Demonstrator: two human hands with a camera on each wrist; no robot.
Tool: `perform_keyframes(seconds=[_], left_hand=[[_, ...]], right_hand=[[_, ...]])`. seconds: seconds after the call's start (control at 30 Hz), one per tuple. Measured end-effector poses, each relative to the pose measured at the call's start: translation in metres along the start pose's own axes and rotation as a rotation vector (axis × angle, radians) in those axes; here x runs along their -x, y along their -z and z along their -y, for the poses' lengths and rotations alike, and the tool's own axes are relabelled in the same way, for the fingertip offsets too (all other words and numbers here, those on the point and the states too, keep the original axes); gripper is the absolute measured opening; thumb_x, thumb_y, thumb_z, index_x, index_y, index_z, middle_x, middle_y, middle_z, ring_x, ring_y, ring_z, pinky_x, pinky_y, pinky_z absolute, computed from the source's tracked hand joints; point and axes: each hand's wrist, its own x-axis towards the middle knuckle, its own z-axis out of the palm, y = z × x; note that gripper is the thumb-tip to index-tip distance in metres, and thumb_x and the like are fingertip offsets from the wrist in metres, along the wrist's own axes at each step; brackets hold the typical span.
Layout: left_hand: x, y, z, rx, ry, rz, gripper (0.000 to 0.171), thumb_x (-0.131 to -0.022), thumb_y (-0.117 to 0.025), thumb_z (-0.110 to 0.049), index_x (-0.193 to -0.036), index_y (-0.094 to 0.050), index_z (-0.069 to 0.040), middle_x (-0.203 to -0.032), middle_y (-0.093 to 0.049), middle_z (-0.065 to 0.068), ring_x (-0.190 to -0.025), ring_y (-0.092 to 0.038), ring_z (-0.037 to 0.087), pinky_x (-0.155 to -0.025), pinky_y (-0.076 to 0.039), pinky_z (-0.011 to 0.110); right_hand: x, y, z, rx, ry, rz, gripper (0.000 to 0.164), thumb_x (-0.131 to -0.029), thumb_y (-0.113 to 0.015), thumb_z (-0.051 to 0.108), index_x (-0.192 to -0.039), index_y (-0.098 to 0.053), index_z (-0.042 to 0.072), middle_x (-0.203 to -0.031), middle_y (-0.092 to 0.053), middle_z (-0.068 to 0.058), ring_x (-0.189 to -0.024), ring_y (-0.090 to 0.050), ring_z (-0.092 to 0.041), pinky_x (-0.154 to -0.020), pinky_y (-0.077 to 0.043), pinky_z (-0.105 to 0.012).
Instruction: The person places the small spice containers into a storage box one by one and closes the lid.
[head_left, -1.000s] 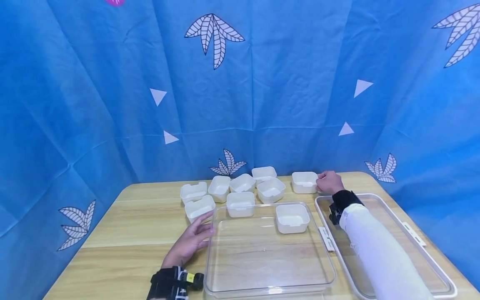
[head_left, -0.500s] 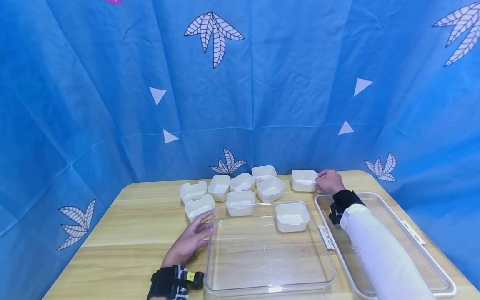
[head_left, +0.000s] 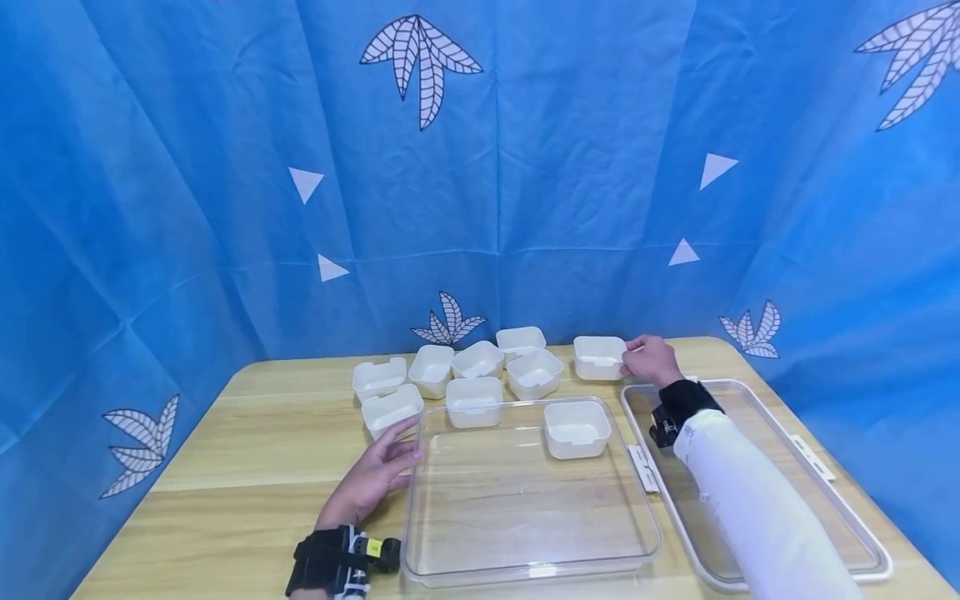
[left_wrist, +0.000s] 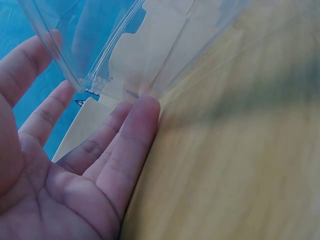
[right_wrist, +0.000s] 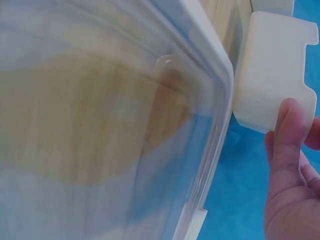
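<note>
Only the view shifted; the right hand [head_left: 651,362] pinches a white box [head_left: 597,360] (by its right edge).

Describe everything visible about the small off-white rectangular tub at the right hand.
The small off-white rectangular tub looks like plastic: open-topped, rounded corners, a notch in one side's rim. It is upright and looks empty, near the far edge of the pale wooden table, beyond the clear rectangular plastic box. The right hand pinches its side; table contact is unclear.
</note>
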Motion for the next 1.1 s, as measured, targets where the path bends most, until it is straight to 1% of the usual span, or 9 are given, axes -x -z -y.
perform_keyframes(seconds=[0.2, 0.4, 0.53, 0.7, 0.9, 1.0, 1.1], left_hand=[[-0.001, 0.002, -0.003, -0.008, 0.012, -0.037, 0.059, -0.093, -0.063, -0.016, -0.147, -0.041, -0.022, -0.141, -0.043, 0.024, -0.126, -0.046, 0.037, -0.093, -0.05, 0.045], [0.0, 0.001, -0.002, -0.015, 0.012, -0.039, 0.058, -0.093, -0.064, -0.017, -0.147, -0.041, -0.022, -0.141, -0.043, 0.024, -0.127, -0.045, 0.037, -0.093, -0.05, 0.045], [0.0, 0.0, -0.001, -0.006, 0.007, -0.032, 0.058, -0.094, -0.063, -0.016, -0.147, -0.041, -0.022, -0.141, -0.044, 0.024, -0.126, -0.046, 0.036, -0.092, -0.051, 0.045], [0.001, -0.002, 0.0, 0.004, 0.002, -0.031, 0.058, -0.094, -0.063, -0.015, -0.147, -0.042, -0.022, -0.14, -0.045, 0.024, -0.124, -0.048, 0.035, -0.092, -0.051, 0.045], [0.001, -0.002, -0.001, 0.0, 0.006, -0.037, 0.057, -0.094, -0.063, -0.015, -0.146, -0.042, -0.023, -0.14, -0.044, 0.023, -0.125, -0.047, 0.035, -0.091, -0.051, 0.044], [0.001, -0.002, -0.001, -0.002, 0.006, -0.035, 0.057, -0.094, -0.063, -0.015, -0.146, -0.042, -0.022, -0.14, -0.044, 0.023, -0.125, -0.047, 0.035, -0.091, -0.051, 0.044], [0.001, -0.002, 0.0, 0.003, 0.012, -0.032, 0.057, -0.094, -0.063, -0.015, -0.147, -0.041, -0.022, -0.14, -0.044, 0.023, -0.126, -0.046, 0.036, -0.092, -0.051, 0.045]], right_hand=[[0.002, 0.001, 0.007, -0.014, 0.018, -0.004, 0.033, -0.089, -0.048, 0.009, -0.115, -0.056, -0.01, -0.085, -0.072, -0.018, -0.082, -0.068, -0.032, -0.084, -0.048, -0.04], [0.009, 0.002, 0.011, -0.057, 0.029, -0.019, 0.031, -0.087, -0.049, 0.009, -0.111, -0.056, -0.009, -0.083, -0.072, -0.017, -0.08, -0.07, -0.031, -0.082, -0.05, -0.039], [0.016, 0.004, 0.013, -0.083, 0.04, -0.019, 0.031, -0.087, -0.049, 0.01, -0.109, -0.056, -0.01, -0.08, -0.072, -0.015, -0.074, -0.07, -0.028, -0.074, -0.051, -0.033], [0.018, 0.005, 0.014, -0.092, 0.023, -0.025, 0.03, -0.089, -0.05, 0.01, -0.112, -0.056, -0.009, -0.08, -0.072, -0.012, -0.074, -0.07, -0.023, -0.073, -0.052, -0.029], [0.021, 0.007, 0.017, -0.113, 0.026, -0.038, 0.028, -0.09, -0.051, 0.008, -0.113, -0.055, -0.008, -0.08, -0.071, -0.01, -0.069, -0.069, -0.016, -0.065, -0.051, -0.021], [0.023, 0.008, 0.018, -0.136, 0.026, -0.043, 0.029, -0.09, -0.051, 0.008, -0.113, -0.055, -0.008, -0.082, -0.069, -0.01, -0.068, -0.069, -0.013, -0.064, -0.053, -0.021], [0.026, 0.008, 0.018, -0.148, 0.022, -0.036, 0.028, -0.09, -0.051, 0.009, -0.113, -0.055, -0.007, -0.084, -0.067, -0.01, -0.068, -0.068, -0.011, -0.065, -0.055, -0.023]])
